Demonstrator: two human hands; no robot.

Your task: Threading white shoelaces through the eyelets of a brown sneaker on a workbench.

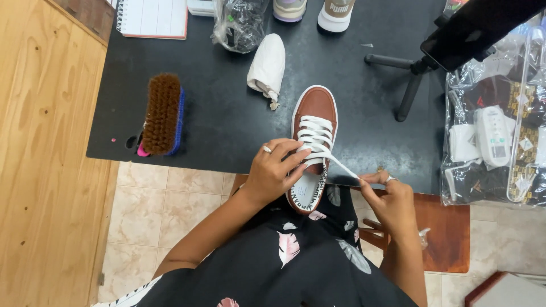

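A brown sneaker (314, 108) with a white sole and white laces stands at the near edge of the black table (227, 113), toe pointing away from me. My left hand (273, 170) grips the shoe's upper by the eyelets, fingers on the laces. My right hand (387, 196) pinches the end of a white lace (341, 165) and holds it taut, out to the right of the shoe.
A brown-bristled brush (162, 113) with a blue back lies at the table's left. A white cloth roll (267, 65), a crumpled plastic bag (239, 23), two more shoes (313, 11), a notebook (152, 17), a black tripod (415, 79) and clear bags of items (495, 136) surround the sneaker.
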